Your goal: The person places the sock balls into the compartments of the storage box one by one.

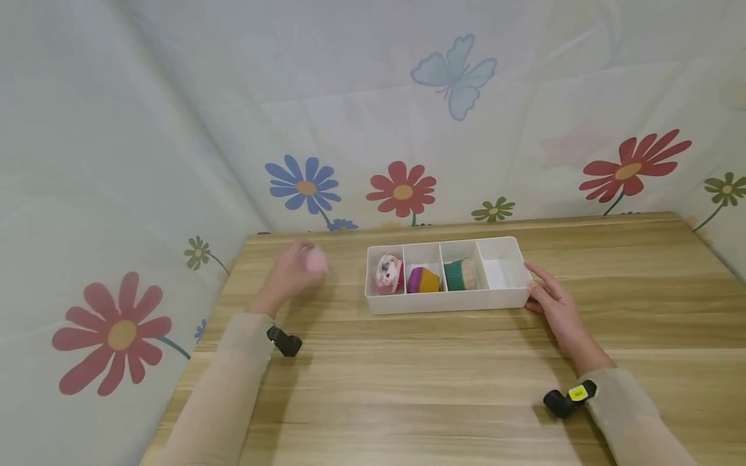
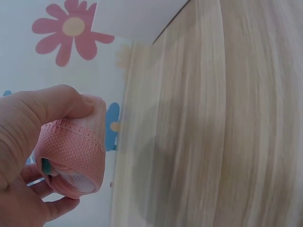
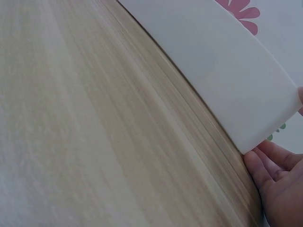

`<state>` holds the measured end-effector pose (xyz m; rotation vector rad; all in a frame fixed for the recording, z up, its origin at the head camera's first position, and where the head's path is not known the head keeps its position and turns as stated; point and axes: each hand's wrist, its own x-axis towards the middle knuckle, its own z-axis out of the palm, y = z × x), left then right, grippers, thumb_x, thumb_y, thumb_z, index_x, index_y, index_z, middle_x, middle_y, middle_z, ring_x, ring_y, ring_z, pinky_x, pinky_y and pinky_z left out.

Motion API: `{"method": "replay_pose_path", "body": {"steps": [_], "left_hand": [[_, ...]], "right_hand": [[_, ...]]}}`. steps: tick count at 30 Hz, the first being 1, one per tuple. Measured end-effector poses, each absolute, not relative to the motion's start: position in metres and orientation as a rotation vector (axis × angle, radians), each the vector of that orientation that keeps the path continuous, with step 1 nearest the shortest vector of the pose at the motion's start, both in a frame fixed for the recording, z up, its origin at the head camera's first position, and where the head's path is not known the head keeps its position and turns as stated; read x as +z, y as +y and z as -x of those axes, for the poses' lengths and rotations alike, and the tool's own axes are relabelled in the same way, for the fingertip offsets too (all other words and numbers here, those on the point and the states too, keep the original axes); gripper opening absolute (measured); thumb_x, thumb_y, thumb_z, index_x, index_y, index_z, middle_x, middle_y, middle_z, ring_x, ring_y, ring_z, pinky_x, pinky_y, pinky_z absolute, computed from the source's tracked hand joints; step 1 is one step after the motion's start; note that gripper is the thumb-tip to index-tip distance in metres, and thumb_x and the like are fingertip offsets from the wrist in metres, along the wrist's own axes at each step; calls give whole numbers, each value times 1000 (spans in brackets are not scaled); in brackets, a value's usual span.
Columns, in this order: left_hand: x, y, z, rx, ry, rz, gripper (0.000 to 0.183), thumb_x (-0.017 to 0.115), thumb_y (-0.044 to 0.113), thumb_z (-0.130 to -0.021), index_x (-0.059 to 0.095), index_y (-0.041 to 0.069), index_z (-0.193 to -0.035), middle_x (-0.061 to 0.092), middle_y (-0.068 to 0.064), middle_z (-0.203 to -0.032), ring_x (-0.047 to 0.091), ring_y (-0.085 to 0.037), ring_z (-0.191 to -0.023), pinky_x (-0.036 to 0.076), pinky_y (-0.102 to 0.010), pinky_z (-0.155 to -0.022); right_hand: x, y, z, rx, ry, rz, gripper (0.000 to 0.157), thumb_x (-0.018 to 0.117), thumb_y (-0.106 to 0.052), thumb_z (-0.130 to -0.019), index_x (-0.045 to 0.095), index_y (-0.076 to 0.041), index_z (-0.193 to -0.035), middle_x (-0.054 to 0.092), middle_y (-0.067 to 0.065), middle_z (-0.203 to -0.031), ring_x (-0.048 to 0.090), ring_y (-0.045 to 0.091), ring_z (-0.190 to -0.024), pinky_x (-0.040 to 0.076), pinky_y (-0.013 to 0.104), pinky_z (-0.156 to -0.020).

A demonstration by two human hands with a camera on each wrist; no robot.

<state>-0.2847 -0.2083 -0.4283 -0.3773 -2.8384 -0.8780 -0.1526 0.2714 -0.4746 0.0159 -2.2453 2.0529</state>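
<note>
My left hand (image 1: 293, 272) holds a rolled pink sock (image 2: 73, 149) above the left part of the table, the thumb pressed on its pale upper part. A bit of green shows in the sock's fold. To its right stands a white divided box (image 1: 449, 302). In the box's compartments, from the left, lie a white and red rolled sock (image 1: 388, 273), a purple and yellow one (image 1: 424, 280) and a green and beige one (image 1: 460, 275); the rightmost compartment shows only its bottom. My right hand (image 1: 553, 304) touches the box's right end, its fingers at the lower corner (image 3: 258, 168).
The wood-grain table (image 1: 408, 375) reaches back to a pale curtain (image 1: 350, 116) printed with flowers and a butterfly. Another curtain side hangs along the left edge. A black wrist camera (image 1: 284, 341) sits on the left wrist, another (image 1: 568, 399) on the right.
</note>
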Motion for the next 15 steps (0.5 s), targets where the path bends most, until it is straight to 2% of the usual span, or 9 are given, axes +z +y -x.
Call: {"method": "replay_pose_path", "body": {"steps": [11,15], "left_hand": [[-417,-190,284,-881,-2812,459,63,80,20,-64,51,6,-119,50,-17,-121,39,-35,-112,39,-57,-87],[-418,-186,283,-891,-2807,473,62,80,18,-65,51,6,-118,48,-18,-121,38,-35,-113,39,-58,-87]], "right_hand": [[-474,272,153,2017,-2268,-10,50,46,-32,-97,35,-18,-144,51,5,-113,57,6,-90,48,17,-78],[-476,272,153,1996,-2284,-12,50,46,-33,-97,35,-19,-144,50,10,-116,57,5,-91,48,17,-78]]}}
